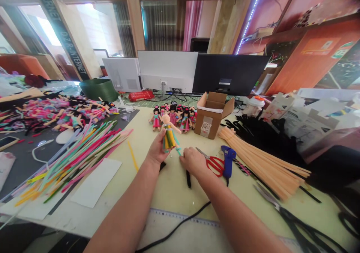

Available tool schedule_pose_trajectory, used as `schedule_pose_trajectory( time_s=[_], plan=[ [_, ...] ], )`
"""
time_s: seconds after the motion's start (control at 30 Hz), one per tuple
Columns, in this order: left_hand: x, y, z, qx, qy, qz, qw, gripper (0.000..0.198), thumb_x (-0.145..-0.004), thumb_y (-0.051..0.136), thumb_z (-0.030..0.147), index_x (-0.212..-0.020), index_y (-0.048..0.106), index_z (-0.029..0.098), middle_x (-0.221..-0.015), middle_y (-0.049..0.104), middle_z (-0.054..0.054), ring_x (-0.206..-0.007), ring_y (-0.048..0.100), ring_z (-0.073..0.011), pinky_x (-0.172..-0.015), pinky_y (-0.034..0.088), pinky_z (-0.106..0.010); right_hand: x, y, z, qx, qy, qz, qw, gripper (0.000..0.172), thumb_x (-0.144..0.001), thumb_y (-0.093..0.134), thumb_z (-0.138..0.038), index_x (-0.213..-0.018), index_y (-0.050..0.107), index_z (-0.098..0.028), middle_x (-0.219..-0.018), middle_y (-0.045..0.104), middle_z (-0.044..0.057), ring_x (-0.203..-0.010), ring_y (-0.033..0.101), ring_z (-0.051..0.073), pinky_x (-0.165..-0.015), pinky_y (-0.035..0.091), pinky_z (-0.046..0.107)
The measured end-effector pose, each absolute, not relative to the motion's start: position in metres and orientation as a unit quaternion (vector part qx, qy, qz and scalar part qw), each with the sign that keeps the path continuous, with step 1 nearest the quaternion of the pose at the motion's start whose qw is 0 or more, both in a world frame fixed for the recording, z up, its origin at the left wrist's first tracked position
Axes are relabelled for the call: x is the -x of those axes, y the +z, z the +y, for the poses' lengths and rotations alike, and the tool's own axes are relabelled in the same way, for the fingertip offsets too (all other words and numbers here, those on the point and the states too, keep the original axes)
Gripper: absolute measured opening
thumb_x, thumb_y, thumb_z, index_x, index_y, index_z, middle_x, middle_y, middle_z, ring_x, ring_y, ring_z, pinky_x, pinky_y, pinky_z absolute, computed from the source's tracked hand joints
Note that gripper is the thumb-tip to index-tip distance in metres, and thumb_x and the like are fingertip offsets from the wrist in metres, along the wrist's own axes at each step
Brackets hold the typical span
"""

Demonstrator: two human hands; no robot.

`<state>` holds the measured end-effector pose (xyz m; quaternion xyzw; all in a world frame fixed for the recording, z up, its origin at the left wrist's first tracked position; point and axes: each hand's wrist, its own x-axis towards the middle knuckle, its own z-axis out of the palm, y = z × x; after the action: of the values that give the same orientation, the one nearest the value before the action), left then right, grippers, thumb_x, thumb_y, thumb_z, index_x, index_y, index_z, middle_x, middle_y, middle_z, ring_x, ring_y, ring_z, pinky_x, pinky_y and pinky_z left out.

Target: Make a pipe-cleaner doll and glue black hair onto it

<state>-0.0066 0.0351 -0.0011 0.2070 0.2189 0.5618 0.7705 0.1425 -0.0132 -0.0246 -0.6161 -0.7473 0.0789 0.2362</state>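
My left hand (157,148) is closed around a pipe-cleaner doll (170,139), held upright above the table. The doll has a bald, pale peach head, peach arms and a skirt of yellow and green strips. A teal pipe cleaner (178,150) trails from the doll's side down to my right hand (194,160), whose fingers pinch its lower end. Under that hand a black stick-like piece (188,179) lies on the table. Just right of it are red-handled scissors (215,165) and a blue glue gun (228,159).
Finished dolls (185,119) stand behind, beside an open cardboard box (209,119). Coloured pipe cleaners (81,151) and white paper (97,181) lie left; peach pipe cleaners (261,161) and large black-handled scissors (292,217) lie right. A black cable (180,223) crosses the front.
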Motion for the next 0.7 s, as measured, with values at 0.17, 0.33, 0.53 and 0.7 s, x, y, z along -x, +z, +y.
schedule_pose_trajectory(
  time_s=[0.17,0.33,0.53,0.7],
  plan=[
    [0.011,-0.009,0.037,-0.213,0.554,0.211,0.777,0.019,-0.082,0.065,0.034,-0.086,0.061,0.016,-0.066,0.068,0.001,-0.052,0.065,-0.0131,-0.048,0.053,-0.025,-0.142,-0.015,-0.025,0.583,0.083,-0.762,0.269,0.012,-0.085,0.059,-0.029,-0.074,0.059,-0.024,-0.074,0.062,0.003,-0.067,0.059,0.019,-0.059,0.043,0.029],
    [0.007,-0.013,0.034,-0.231,0.529,0.23,0.784,0.02,-0.084,0.062,0.035,-0.086,0.063,0.015,-0.066,0.068,-0.002,-0.054,0.066,-0.015,-0.047,0.053,-0.025,-0.206,0.003,-0.078,0.646,0.035,-0.672,0.361,0.025,-0.094,0.042,-0.041,-0.08,0.05,-0.022,-0.065,0.051,-0.001,-0.059,0.051,0.016,-0.057,0.041,0.029],
    [-0.002,-0.012,0.025,-0.236,0.513,0.241,0.789,0.02,-0.085,0.061,0.034,-0.094,0.062,0.015,-0.073,0.071,-0.004,-0.068,0.07,-0.0189,-0.061,0.058,-0.032,-0.283,-0.019,-0.071,0.764,0.105,-0.465,0.436,0.046,-0.073,0.061,-0.056,-0.096,0.057,-0.017,-0.083,0.064,0.007,-0.071,0.06,0.021,-0.063,0.047,0.033],
    [-0.007,-0.005,0.019,-0.275,0.499,0.236,0.788,0.024,-0.083,0.064,0.035,-0.097,0.06,0.017,-0.073,0.07,-0.004,-0.064,0.07,-0.0192,-0.058,0.058,-0.031,-0.283,-0.029,-0.048,0.75,0.142,-0.496,0.414,0.028,-0.063,0.07,-0.044,-0.072,0.066,-0.018,-0.059,0.065,0.002,-0.059,0.062,0.021,-0.058,0.049,0.031]
  ],
)
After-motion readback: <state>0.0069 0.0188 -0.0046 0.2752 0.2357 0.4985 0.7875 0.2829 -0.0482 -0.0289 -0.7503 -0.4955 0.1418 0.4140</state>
